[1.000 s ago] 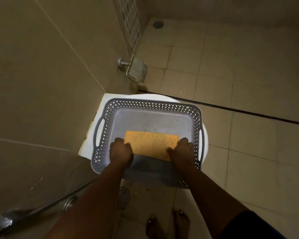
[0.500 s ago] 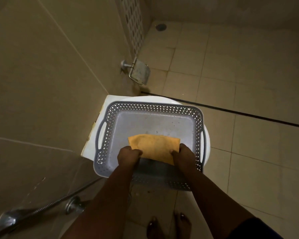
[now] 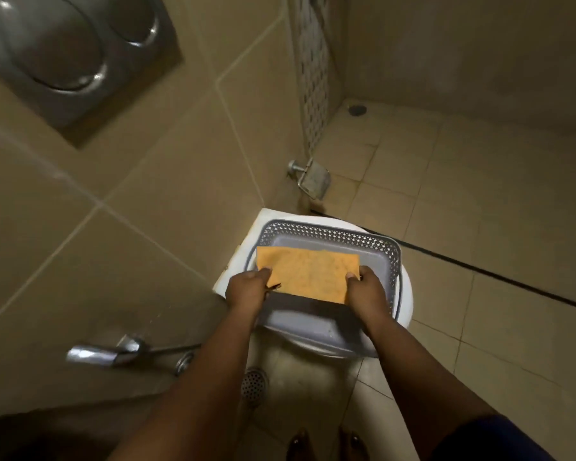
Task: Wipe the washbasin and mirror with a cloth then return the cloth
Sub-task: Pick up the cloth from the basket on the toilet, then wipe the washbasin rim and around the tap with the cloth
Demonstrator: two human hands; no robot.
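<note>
- Both near corners of the orange cloth (image 3: 308,274) are pinched, one by the left hand (image 3: 246,287) and one by the right hand (image 3: 366,291).
- Held so, the cloth is kept spread flat, clear above the grey basket (image 3: 330,236), apparently to keep it unfolded.
- The basket is seated on the closed white toilet lid (image 3: 406,294), serving as a stand.
- Washbasin and mirror are not in view.
</note>
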